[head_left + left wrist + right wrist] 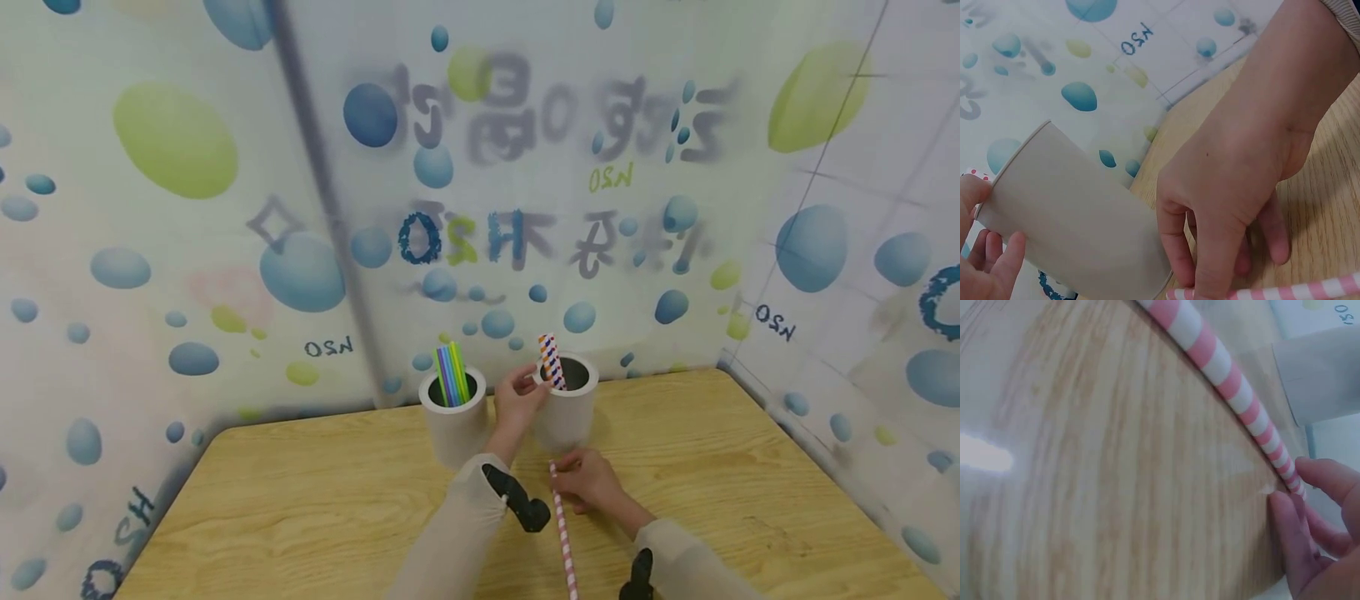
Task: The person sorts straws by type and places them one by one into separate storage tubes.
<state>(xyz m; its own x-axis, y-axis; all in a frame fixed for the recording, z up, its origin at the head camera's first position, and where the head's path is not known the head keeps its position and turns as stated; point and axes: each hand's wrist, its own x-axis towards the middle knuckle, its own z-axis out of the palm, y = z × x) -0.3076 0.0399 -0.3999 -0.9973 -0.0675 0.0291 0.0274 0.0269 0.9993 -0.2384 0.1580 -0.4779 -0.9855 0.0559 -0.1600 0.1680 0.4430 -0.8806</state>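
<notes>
Two white cups stand side by side at the table's back. The left cup (457, 429) holds several bright plain straws (452, 375); the right cup (566, 417) holds patterned straws (552, 362) leaning on its rim. My left hand (517, 400) is at the right cup's rim, fingers loosely bent beside the patterned straws and touching the rim; whether it grips anything is partly hidden. In front of that cup, my right hand (588, 479) pinches the far end of a pink-and-white striped paper straw (562, 533) between thumb and fingers. The straw (1235, 387) stretches along the tabletop toward me.
A wooden table (315, 500) spreads beneath both hands, its back edge close to a patterned curtain (180, 250). The curtain also runs along the left and right sides. Dark camera mounts (521, 500) sit on the wrists over beige sleeves.
</notes>
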